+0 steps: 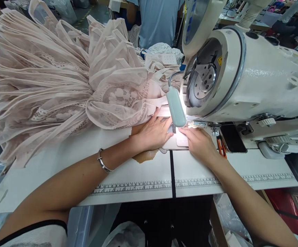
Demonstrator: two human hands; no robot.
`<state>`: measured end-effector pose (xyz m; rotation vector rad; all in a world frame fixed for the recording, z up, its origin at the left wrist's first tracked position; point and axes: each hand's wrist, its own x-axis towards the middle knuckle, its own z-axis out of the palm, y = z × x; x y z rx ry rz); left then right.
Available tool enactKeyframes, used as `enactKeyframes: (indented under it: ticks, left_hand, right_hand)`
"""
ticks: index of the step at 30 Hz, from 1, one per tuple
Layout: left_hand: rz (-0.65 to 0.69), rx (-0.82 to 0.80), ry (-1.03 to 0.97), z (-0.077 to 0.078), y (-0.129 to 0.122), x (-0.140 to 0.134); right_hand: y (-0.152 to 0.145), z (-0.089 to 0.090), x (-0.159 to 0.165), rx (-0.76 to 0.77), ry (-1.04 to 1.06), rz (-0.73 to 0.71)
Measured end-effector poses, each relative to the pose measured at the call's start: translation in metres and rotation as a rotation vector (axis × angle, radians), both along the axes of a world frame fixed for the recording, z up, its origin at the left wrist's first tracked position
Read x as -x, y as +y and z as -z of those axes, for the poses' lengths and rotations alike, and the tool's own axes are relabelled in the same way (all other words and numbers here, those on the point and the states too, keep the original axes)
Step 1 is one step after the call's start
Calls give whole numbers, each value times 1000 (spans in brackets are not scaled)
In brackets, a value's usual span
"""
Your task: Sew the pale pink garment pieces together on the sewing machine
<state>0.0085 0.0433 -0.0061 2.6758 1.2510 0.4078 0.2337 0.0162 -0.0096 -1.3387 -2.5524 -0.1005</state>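
At the white sewing machine [262, 75], my left hand [155, 133] lies flat with its fingers spread, beside the needle area and touching a pale pink fabric piece [164, 111]. My right hand [199, 140] is on the other side of the needle area. Its fingers are drawn together at the edge of pink fabric [182, 140] on the machine bed; its thumb is hidden. A pale green lamp head [176, 107] hangs between the hands and covers part of the needle area. Lace-trimmed pink garments [120, 92] are heaped just beyond my left hand.
Orange-handled scissors [221, 147] and a dark phone [232, 137] lie right of my right hand. A printed ruler [138, 188] runs along the table's front edge. A long bundle of pink straps [41, 79] hangs over the left side. A person in blue [159, 20] is beyond.
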Motion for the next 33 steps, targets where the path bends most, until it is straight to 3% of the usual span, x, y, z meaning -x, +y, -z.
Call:
enactKeyframes:
  ticks: [10, 33]
  left_hand:
    - [-26, -19, 31, -1, -2, 0]
    - [-62, -47, 117, -5, -6, -2]
  right_hand:
    - [4, -9, -2, 172, -56, 15]
    - [0, -19, 10, 311, -161, 135]
